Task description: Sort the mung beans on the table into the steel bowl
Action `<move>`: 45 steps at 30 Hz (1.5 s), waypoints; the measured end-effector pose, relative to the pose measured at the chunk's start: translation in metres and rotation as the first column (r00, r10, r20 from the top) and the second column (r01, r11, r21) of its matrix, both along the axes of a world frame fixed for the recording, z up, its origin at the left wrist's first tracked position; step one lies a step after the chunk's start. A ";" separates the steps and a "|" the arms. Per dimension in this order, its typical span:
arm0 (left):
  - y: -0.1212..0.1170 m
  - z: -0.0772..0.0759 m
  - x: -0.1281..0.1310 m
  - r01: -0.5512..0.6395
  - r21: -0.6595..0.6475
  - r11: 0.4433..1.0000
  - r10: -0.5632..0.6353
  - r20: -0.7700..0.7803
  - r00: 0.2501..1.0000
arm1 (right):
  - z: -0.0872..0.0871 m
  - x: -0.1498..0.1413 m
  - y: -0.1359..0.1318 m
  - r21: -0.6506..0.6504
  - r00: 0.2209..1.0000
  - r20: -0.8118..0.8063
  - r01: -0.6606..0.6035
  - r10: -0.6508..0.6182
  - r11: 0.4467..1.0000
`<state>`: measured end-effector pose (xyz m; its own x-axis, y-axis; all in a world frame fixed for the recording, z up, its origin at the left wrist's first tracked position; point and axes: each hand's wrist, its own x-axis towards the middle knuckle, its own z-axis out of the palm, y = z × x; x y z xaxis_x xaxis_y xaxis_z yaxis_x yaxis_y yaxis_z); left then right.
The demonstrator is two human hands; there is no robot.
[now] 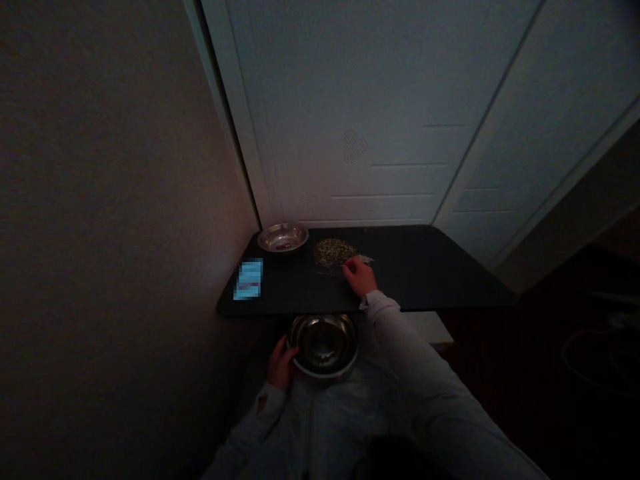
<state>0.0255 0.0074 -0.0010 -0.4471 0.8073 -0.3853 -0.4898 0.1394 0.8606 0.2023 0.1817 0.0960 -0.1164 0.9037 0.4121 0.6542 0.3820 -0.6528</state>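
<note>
My left hand [281, 363] grips the rim of a shiny metal bowl [324, 370] at my lap, just below the table's front edge. The thumb is over the rim; the other fingers are mostly hidden. A few small bits seem to lie inside that bowl. On the table, a heap of mixed grains or seeds [334, 252] lies on or in what looks like clear plastic [367, 259]. At the heap's near right edge is my right hand [360, 277], its fingers closed together. What they pinch, if anything, is too small and dark to make out.
The dark table [425, 273] has a second metal bowl [283, 238] at its back left, with a red label inside. A lit phone-like screen [249, 279] lies at the left. A white door panel [360, 87] stands behind, a wall [125, 200] at left. The light is dim.
</note>
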 end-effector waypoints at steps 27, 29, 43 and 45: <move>-0.001 0.001 -0.001 0.006 -0.026 1.000 -0.006 -0.014 1.000 | -0.003 0.000 0.002 -0.009 0.999 -0.022 -0.029 0.028 1.000; -0.001 0.001 -0.001 0.008 -0.021 1.000 -0.008 -0.007 1.000 | -0.004 0.000 0.003 -0.017 1.000 -0.009 -0.024 0.024 1.000; 0.001 -0.008 -0.004 0.015 -0.012 1.000 -0.016 -0.045 0.999 | -0.006 0.000 0.005 -0.042 0.995 -0.098 -0.038 0.034 0.998; 0.000 -0.007 -0.003 0.014 -0.010 1.000 -0.014 -0.032 0.999 | -0.007 0.000 0.006 -0.058 0.994 -0.098 -0.048 0.042 0.997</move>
